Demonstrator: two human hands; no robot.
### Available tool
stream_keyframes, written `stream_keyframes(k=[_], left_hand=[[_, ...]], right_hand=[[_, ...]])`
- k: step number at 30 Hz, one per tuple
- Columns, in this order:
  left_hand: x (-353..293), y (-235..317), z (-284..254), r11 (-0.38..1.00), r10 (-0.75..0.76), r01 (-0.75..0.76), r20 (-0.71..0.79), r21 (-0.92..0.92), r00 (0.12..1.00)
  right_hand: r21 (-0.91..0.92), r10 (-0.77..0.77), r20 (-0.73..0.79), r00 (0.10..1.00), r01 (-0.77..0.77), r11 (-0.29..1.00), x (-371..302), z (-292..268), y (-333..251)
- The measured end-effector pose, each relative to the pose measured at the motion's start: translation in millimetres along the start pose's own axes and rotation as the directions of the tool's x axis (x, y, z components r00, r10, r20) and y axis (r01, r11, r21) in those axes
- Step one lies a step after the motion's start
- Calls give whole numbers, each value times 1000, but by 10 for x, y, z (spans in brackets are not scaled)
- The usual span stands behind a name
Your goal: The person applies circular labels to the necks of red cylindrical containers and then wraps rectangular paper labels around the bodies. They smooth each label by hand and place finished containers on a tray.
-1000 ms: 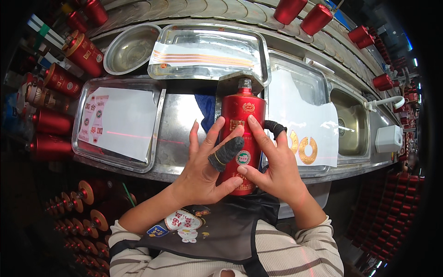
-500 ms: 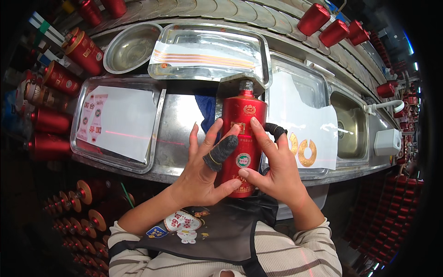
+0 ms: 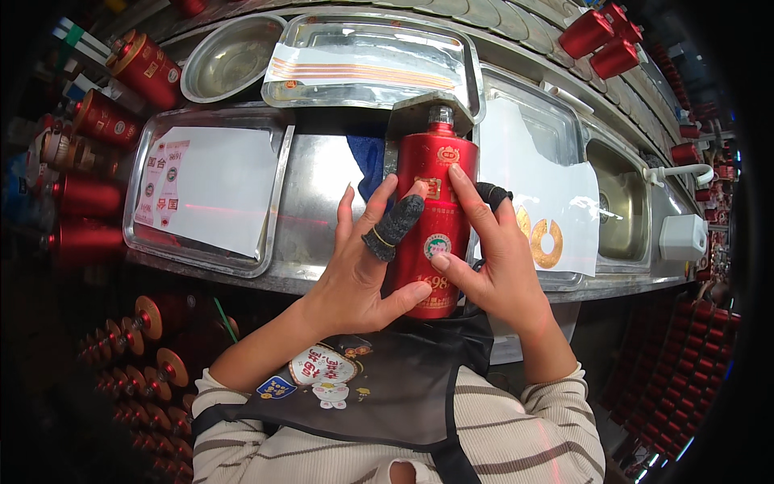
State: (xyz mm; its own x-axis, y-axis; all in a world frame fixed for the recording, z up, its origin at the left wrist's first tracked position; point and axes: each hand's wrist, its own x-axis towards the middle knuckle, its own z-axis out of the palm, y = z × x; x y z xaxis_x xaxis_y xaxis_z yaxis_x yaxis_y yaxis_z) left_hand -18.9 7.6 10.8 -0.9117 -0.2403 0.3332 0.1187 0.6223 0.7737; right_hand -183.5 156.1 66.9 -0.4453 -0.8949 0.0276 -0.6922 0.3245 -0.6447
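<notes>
the red bottle [image 3: 442, 222] is positioned between the two hands, tilted, with its neck directed away from the person and its base close to the apron [image 3: 387, 395]. its front carries gold marks and a round green-and-white decal [image 3: 437, 244]. the left hand [image 3: 355, 278] is spread, not clenched: the thumb and the finger wearing a black cot [image 3: 395, 226] touch the bottle's front, while the outer fingers extend clear of it. the right hand [image 3: 504, 278] lays thumb and index finger on the front; its remaining fingers are partly hidden, so whether they grip the bottle cannot be told.

judged from these contacts, the step in hand is aligning or pressing down the front decals. the next move would call for light, even fingertip pressure with the bottle held steady.

just beyond the hands, a dark block [image 3: 402, 123] sits behind the bottle neck; contact is unclear. left of the bottle, a blue cloth [image 3: 369, 161] lies on the metal table [image 3: 310, 202]. farther left of the left hand, a white sheet with pink decals [image 3: 226, 189] lies in a tray. right of the right hand, another white sheet carries a gold ring-shaped decal [image 3: 547, 244]; a sink [image 3: 613, 181] lies beyond it.
</notes>
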Motion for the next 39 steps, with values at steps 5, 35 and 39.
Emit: stream_keyframes(k=[5, 35, 39], left_hand=[[-21, -53, 19, 999, 14, -17, -62, -39, 998], [-67, -181, 103, 955, 54, -80, -100, -285, 994], [-37, -125, 24, 985, 81, -83, -20, -151, 996]], right_hand=[[68, 69, 30, 997, -71, 995, -16, -44, -21], [166, -39, -21, 999, 42, 985, -82, -36, 117], [82, 24, 85, 996, -31, 996, -157, -84, 93]])
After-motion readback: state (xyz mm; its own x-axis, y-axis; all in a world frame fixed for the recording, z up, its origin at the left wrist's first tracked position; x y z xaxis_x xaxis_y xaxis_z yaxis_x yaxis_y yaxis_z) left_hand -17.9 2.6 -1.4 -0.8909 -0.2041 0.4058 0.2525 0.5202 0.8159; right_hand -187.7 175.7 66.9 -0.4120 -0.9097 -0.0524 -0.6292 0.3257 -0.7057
